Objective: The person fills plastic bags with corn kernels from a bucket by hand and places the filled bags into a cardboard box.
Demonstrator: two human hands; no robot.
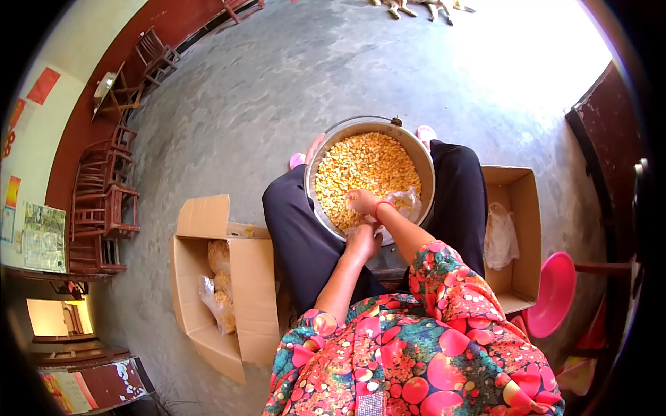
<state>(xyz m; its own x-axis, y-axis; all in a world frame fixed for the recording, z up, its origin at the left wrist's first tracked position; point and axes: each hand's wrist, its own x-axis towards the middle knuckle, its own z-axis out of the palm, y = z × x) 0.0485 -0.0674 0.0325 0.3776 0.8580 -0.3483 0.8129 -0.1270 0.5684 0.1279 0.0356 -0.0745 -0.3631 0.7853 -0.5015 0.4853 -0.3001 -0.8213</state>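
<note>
A metal pot (429,182) full of yellow corn kernels (368,163) stands between my knees. My left hand (364,242) is closed at the pot's near rim, gripping the edge of a clear plastic bag (409,203) that lies over the kernels. Just above it, my right hand (361,202), with a red band at the wrist, reaches over the corn. Its fingers are curled down by the bag, and what they hold is hidden.
To my left, an open cardboard box (257,298) holds filled clear bags (220,295). Another cardboard box (522,236) on my right contains a crumpled plastic bag (501,237). Beside it is a pink basin (553,295). Wooden chairs (104,208) line the left wall; an animal (416,5) lies far ahead.
</note>
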